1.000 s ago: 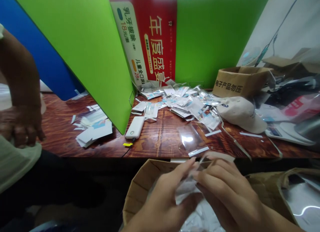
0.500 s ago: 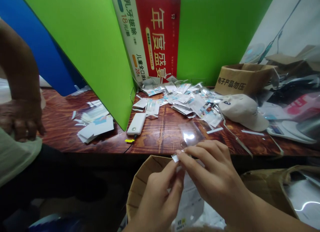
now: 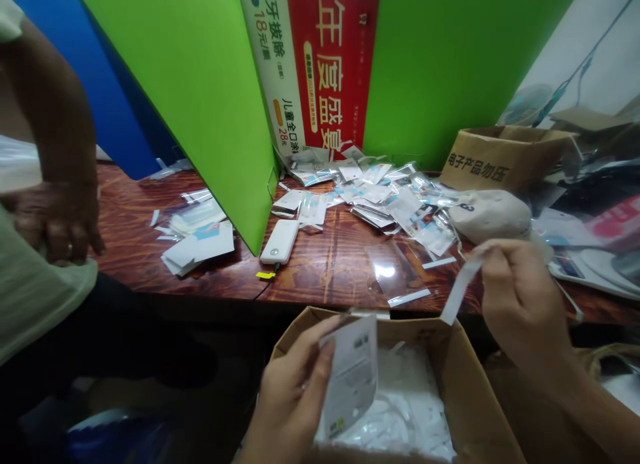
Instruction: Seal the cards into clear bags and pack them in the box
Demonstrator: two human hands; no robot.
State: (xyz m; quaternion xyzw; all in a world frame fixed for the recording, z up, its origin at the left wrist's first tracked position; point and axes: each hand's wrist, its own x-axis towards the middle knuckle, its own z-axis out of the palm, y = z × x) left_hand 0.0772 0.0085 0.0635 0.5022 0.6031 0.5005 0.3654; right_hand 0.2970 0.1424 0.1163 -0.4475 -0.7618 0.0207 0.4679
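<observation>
My left hand (image 3: pixel 295 391) is closed on a small packaged card (image 3: pixel 350 374) with printed text, held over an open cardboard box (image 3: pixel 480 397). Between the thumb and fingers of my right hand (image 3: pixel 525 304) hangs a white paper strip (image 3: pixel 460 291), to the right above the box rim. Inside the box lie many white packets (image 3: pixel 400 411). On the table edge just beyond it rests a clear plastic bag (image 3: pixel 395 271) with a white strip along its near side.
A pile of packaged cards (image 3: pixel 370 191) covers the back of the table (image 3: pixel 335 257). A white power bank (image 3: pixel 280 241), a cap (image 3: pixel 490 214), a brown carton (image 3: pixel 490 161) and green panels (image 3: pixel 440 71) stand around. At left is another person's hand (image 3: pixel 60 224).
My hands have come apart. The right hand has moved right and up with the white strip, while the left keeps the packaged card and has shifted left. The view has turned slightly left.
</observation>
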